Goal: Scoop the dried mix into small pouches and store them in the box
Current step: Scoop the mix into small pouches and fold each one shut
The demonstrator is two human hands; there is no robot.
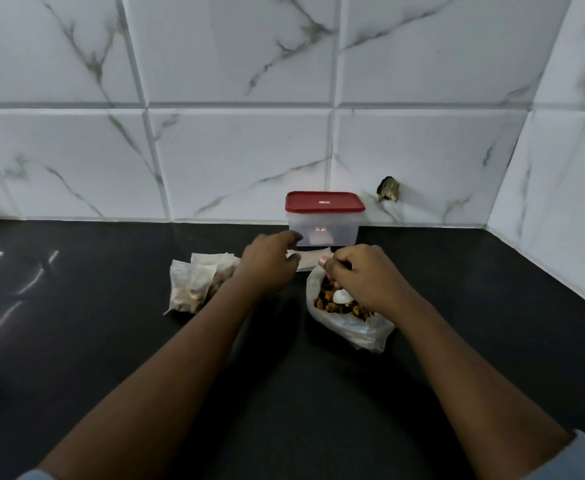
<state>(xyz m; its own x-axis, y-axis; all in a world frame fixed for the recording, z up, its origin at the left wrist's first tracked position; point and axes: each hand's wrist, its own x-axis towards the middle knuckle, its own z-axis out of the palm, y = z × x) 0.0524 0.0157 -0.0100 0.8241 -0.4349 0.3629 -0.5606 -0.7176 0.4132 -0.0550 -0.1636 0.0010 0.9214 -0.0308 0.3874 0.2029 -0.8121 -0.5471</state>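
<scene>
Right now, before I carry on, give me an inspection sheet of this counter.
Surface: black counter, glossy, with light reflections.
Job's things: box at the wall, red lid on; filled pouches left; flat empty pouch before the box; open bag of dried mix with white scoop in it.
Clutter: nothing seen.
Hands: left hand at the empty pouch, grip unclear; right hand curled, it seems round the white scoop's handle.
Cables: nothing seen.
Surroundings: marbled white wall tiles; a broken hole in one tile.
</scene>
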